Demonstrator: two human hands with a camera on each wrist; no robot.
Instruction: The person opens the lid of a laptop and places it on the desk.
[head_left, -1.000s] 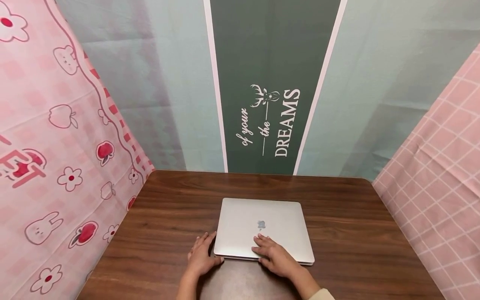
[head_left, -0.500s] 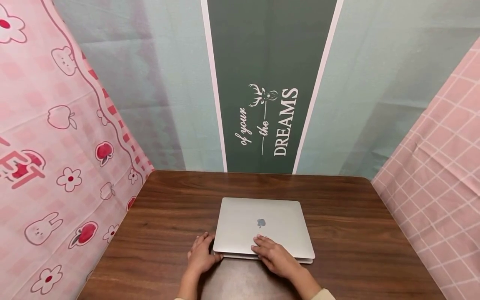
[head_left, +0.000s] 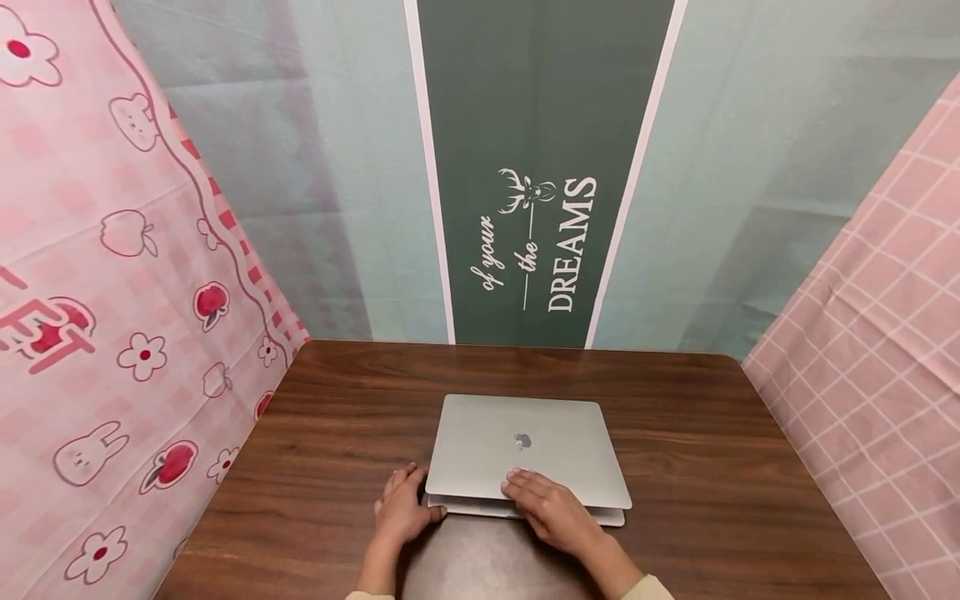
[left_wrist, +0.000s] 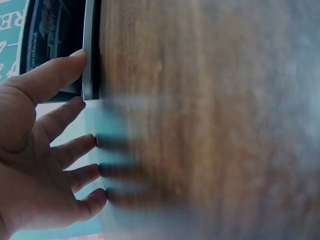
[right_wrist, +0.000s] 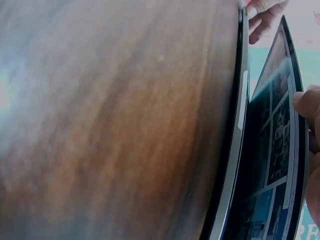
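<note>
A silver laptop (head_left: 517,450) lies on the wooden table, its lid tilted up a little from the base and a narrow gap along the near side. At the base's near left corner is my left hand (head_left: 402,510), fingers spread; in the left wrist view its thumb (left_wrist: 60,70) presses the front edge of the base. My right hand (head_left: 551,508) pinches the lid's front edge, fingers on top and thumb (right_wrist: 304,102) underneath. Between lid and base, the right wrist view shows a lit screen (right_wrist: 272,150).
The brown wooden table (head_left: 360,400) extends around the laptop on all sides. A green and grey cloth (head_left: 555,100) with white lettering hangs behind it. Pink patterned cloths stand at the left (head_left: 120,333) and right (head_left: 877,350).
The laptop's lid, closed or nearly so a second ago, has risen at its near edge with my right hand, widening the gap. My left hand has stayed at the corner.
</note>
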